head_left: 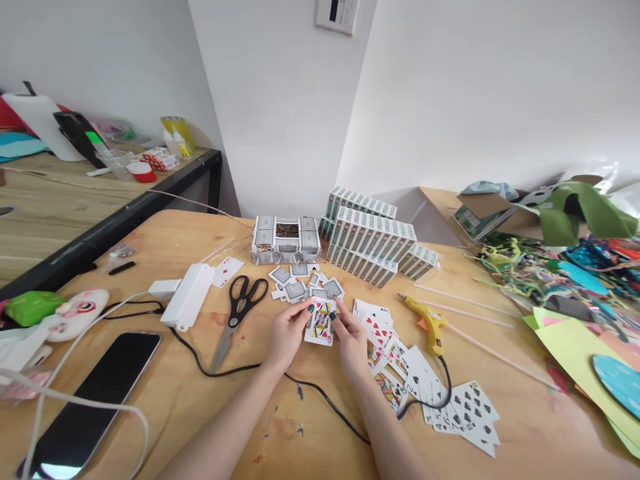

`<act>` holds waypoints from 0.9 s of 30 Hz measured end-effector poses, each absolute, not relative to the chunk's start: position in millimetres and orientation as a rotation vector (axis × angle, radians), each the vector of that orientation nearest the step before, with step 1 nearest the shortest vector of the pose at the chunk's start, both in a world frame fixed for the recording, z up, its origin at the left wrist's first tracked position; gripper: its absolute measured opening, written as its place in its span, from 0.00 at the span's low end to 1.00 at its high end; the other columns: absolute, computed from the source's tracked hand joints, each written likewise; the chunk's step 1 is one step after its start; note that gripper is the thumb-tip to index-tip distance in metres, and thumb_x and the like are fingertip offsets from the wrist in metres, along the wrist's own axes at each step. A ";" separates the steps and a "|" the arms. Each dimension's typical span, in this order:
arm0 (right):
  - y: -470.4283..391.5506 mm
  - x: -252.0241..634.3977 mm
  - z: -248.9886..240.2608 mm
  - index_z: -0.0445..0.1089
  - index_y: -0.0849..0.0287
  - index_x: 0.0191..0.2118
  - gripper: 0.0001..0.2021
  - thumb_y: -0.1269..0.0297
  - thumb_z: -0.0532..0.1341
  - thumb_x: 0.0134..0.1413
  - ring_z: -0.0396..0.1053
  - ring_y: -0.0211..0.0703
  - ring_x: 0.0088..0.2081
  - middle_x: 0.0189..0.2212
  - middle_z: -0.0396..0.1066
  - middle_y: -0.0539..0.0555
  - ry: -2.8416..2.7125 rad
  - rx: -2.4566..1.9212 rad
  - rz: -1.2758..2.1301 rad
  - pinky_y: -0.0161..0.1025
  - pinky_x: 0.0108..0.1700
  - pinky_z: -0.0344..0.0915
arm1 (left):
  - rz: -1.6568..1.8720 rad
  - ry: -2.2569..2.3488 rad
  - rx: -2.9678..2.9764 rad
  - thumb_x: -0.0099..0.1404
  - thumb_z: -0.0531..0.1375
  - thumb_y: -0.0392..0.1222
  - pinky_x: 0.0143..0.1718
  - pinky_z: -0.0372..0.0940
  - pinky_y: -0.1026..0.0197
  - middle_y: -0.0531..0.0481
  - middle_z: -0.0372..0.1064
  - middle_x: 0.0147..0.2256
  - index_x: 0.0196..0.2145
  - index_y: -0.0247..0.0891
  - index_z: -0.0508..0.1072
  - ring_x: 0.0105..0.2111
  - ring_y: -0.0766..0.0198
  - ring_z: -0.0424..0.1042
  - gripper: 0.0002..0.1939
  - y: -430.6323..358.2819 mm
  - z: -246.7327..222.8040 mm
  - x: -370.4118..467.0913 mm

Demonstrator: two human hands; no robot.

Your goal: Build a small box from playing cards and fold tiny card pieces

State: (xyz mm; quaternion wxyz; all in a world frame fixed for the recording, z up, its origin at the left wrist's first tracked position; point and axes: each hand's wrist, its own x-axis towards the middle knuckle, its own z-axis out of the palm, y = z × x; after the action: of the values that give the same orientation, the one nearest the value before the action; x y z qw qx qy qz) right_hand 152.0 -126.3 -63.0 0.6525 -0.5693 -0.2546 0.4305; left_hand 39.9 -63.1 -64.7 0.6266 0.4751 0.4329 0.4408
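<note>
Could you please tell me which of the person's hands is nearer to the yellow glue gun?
The right hand is nearer: it holds the right edge of the playing card, left of the glue gun; the left hand, on the card's left edge, is farther away.

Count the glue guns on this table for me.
1: a yellow glue gun, lying to the right of the right hand, beside loose cards. Clutter farther right could hide another.
</note>
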 end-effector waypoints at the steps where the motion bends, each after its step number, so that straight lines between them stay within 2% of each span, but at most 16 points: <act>1: -126.4 152.3 -62.7 0.65 0.58 0.54 0.27 0.58 0.62 0.45 0.58 0.36 0.26 0.27 0.66 0.48 -0.583 -1.304 0.972 0.35 0.30 0.57 | 1.009 0.992 1.097 0.54 0.60 0.40 0.47 0.64 0.54 0.45 0.72 0.45 0.41 0.38 0.76 0.46 0.56 0.70 0.15 -62.8 -64.4 40.2; 7: -125.1 154.6 -61.4 0.67 0.59 0.50 0.25 0.60 0.63 0.44 0.55 0.33 0.23 0.22 0.61 0.44 -0.529 -1.273 0.975 0.33 0.27 0.53 | 1.011 0.976 1.036 0.52 0.61 0.40 0.41 0.66 0.56 0.44 0.74 0.41 0.38 0.37 0.76 0.41 0.57 0.72 0.14 -61.0 -61.5 44.1; 12: -124.4 155.1 -62.0 0.68 0.58 0.46 0.20 0.61 0.64 0.43 0.57 0.34 0.23 0.21 0.62 0.44 -0.501 -1.198 0.982 0.33 0.26 0.53 | 0.996 0.967 0.958 0.50 0.62 0.40 0.37 0.66 0.60 0.47 0.73 0.33 0.37 0.35 0.74 0.34 0.61 0.71 0.15 -60.1 -59.7 48.3; 15: -124.8 154.9 -64.8 0.67 0.56 0.47 0.22 0.61 0.64 0.43 0.60 0.35 0.23 0.22 0.64 0.45 -0.458 -1.164 1.013 0.33 0.27 0.56 | 0.994 0.957 0.947 0.49 0.62 0.40 0.35 0.65 0.61 0.49 0.71 0.31 0.36 0.35 0.74 0.32 0.63 0.70 0.14 -59.8 -58.6 50.4; 19: -124.4 154.1 -66.3 0.69 0.56 0.43 0.17 0.58 0.62 0.45 0.68 0.42 0.32 0.31 0.71 0.51 -0.457 -1.187 1.061 0.37 0.33 0.63 | 0.978 0.949 0.952 0.48 0.62 0.41 0.33 0.65 0.62 0.49 0.71 0.30 0.34 0.34 0.74 0.31 0.62 0.70 0.14 -60.3 -55.5 52.6; 22: -124.0 153.3 -65.3 0.70 0.56 0.39 0.15 0.56 0.61 0.45 0.69 0.48 0.40 0.38 0.72 0.53 -0.505 -1.259 1.020 0.41 0.39 0.65 | 0.972 0.949 0.937 0.48 0.62 0.41 0.32 0.65 0.62 0.50 0.70 0.28 0.34 0.35 0.74 0.30 0.63 0.69 0.14 -61.1 -53.8 53.0; 27: -125.4 149.6 -66.0 0.70 0.55 0.40 0.14 0.56 0.59 0.48 0.68 0.48 0.41 0.38 0.72 0.53 -0.549 -1.297 1.007 0.43 0.43 0.64 | 0.955 0.942 0.844 0.48 0.62 0.41 0.33 0.65 0.62 0.49 0.69 0.30 0.35 0.35 0.72 0.31 0.63 0.70 0.15 -63.2 -54.8 50.6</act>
State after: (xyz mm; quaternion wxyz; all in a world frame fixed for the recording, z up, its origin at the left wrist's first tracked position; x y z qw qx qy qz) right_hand 149.6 -125.4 -66.0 0.6482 -0.5704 -0.2415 0.4430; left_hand 50.6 -63.2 -54.8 0.7022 0.3792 0.4231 0.4290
